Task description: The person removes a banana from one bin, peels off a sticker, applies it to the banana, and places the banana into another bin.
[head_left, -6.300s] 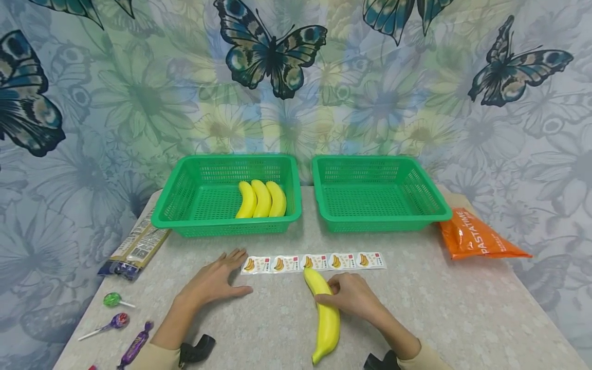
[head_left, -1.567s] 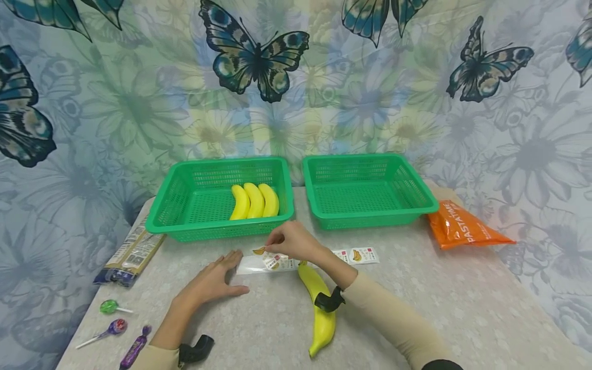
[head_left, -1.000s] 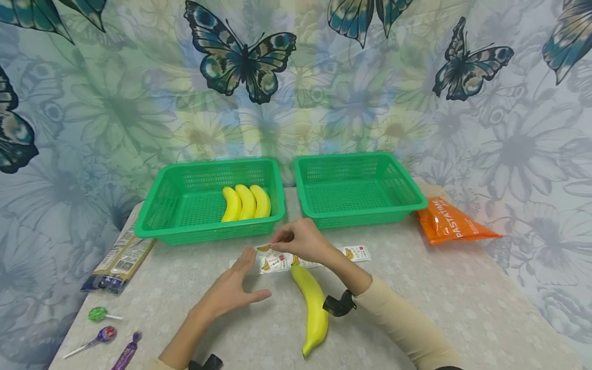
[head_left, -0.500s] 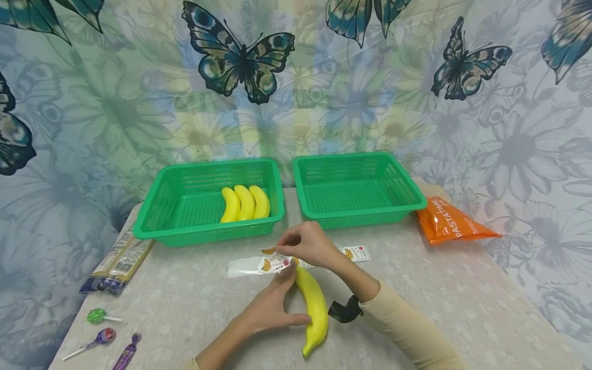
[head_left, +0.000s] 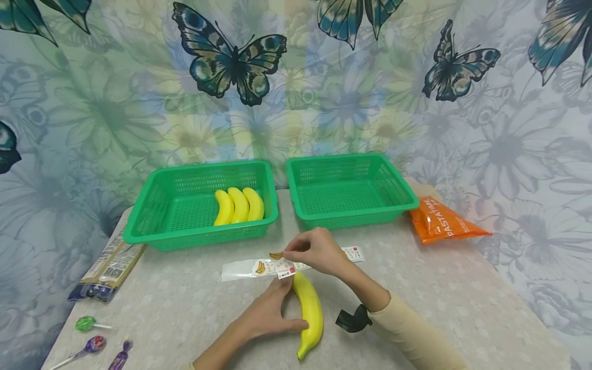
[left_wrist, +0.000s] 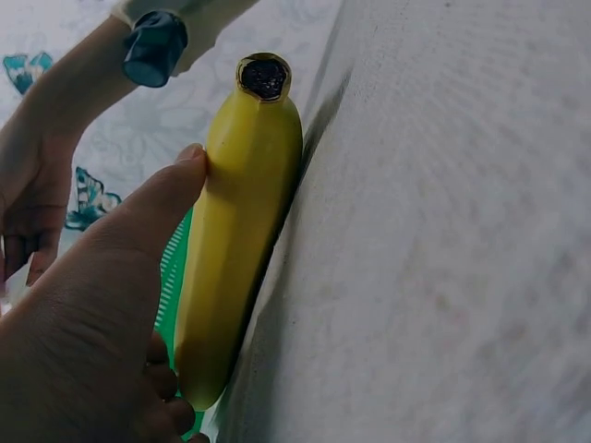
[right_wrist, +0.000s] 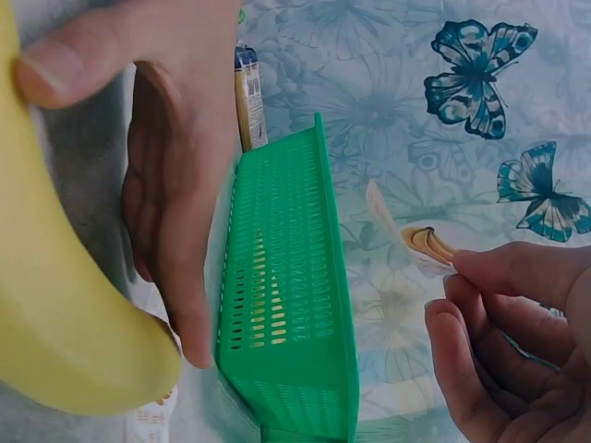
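Note:
My right hand [head_left: 319, 250] pinches a small sticker with a banana picture [right_wrist: 427, 244] between thumb and fingertips, raised above the table in the right wrist view. Below it lies the label strip [head_left: 238, 269], bare at its left end, with more banana stickers along it. A yellow banana [head_left: 311, 313] lies on the table in front of the strip. Against its left side is my left hand [head_left: 265, 311], thumb [left_wrist: 175, 189] touching the banana and the other fingers near its far end. In the head view, the left fingertips are partly hidden beneath a sticker's edge.
Behind stand two green baskets: the left basket [head_left: 199, 241] holds three bananas [head_left: 238, 205], the right basket [head_left: 356, 216] shows only its mesh floor. An orange pasta bag [head_left: 444, 221] lies right; a gold packet [head_left: 108, 270], lollipops [head_left: 85, 323] and a purple wrapped candy [head_left: 121, 357] lie left.
The right hand has left the banana and peeled a sticker from the strip's left end. The left hand has moved from the strip to the banana's left side. The head view has shifted slightly.

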Demonstrator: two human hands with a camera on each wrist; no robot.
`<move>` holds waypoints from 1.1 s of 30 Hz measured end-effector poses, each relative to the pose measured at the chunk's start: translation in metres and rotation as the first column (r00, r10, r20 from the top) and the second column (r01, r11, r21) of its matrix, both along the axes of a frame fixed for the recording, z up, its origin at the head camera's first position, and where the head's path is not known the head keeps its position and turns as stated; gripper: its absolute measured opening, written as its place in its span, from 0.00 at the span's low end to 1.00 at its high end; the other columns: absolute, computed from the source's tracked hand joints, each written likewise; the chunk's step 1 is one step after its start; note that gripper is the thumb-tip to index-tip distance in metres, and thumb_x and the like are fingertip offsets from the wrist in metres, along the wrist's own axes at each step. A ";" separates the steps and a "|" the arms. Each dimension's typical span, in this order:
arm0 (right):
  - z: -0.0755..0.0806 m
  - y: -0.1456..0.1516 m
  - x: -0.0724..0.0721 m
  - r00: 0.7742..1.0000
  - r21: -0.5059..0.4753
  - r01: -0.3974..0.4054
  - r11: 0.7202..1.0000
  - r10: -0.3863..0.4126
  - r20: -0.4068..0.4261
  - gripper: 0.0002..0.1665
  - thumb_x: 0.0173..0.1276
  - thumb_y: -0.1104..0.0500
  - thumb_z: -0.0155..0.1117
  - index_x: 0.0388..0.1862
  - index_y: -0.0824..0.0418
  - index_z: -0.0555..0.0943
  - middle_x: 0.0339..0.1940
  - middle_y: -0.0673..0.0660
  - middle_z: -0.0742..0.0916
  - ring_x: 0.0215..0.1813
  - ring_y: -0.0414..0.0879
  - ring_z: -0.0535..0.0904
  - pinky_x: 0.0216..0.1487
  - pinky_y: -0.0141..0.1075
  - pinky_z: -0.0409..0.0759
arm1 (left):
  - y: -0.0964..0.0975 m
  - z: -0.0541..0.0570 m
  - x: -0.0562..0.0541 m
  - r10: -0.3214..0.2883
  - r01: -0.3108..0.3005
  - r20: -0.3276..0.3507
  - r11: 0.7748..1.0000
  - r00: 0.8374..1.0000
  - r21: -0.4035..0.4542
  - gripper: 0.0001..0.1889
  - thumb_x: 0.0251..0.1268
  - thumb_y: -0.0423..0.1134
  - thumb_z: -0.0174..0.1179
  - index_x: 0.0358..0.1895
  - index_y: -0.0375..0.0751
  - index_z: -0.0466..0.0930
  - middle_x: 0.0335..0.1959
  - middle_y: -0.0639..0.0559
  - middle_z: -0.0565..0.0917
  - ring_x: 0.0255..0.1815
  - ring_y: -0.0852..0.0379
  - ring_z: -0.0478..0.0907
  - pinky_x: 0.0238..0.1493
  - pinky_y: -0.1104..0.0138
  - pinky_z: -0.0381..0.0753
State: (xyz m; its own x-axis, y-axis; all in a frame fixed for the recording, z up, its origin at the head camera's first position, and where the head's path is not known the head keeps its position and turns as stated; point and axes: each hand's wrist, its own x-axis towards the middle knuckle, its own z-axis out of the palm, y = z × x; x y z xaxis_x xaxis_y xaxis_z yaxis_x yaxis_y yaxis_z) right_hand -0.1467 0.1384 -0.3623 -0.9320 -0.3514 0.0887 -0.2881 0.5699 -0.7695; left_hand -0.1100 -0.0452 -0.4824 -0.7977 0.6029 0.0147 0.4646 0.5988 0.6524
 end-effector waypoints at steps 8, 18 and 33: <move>-0.012 0.014 0.011 0.997 -0.069 0.049 0.996 -0.045 0.057 0.06 0.58 0.53 0.73 0.30 0.54 0.89 0.27 0.49 0.89 0.28 0.36 0.81 0.32 0.29 0.80 | 0.000 0.000 0.001 -0.009 0.009 -0.013 1.000 1.000 0.019 0.58 0.46 0.75 0.62 0.79 0.54 0.47 0.81 0.53 0.48 0.80 0.50 0.50 0.71 0.48 0.67; -0.049 0.030 0.025 0.963 -0.227 0.127 0.966 -0.066 0.260 0.12 0.56 0.56 0.75 0.32 0.64 0.88 0.28 0.56 0.89 0.27 0.41 0.84 0.36 0.44 0.86 | -0.002 -0.003 0.001 -0.022 0.023 -0.018 0.999 1.000 0.038 0.55 0.47 0.75 0.62 0.78 0.59 0.51 0.81 0.50 0.45 0.81 0.48 0.44 0.72 0.46 0.64; -0.088 0.044 0.036 0.937 -0.265 0.113 0.958 -0.014 0.349 0.14 0.58 0.55 0.75 0.35 0.65 0.88 0.33 0.58 0.90 0.32 0.43 0.87 0.37 0.35 0.87 | -0.001 0.002 0.002 0.004 -0.003 0.033 1.000 0.999 -0.029 0.63 0.47 0.75 0.61 0.79 0.40 0.44 0.81 0.48 0.43 0.82 0.52 0.41 0.77 0.51 0.57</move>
State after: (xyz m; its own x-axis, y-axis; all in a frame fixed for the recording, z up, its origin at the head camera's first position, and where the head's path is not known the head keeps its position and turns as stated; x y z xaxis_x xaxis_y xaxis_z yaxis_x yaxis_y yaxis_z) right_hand -0.1103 0.1826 -0.4501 -0.9424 -0.2978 -0.1526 0.0491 0.3283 -0.9433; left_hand -0.1081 -0.0463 -0.4808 -0.7994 0.6000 -0.0294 0.4408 0.6192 0.6498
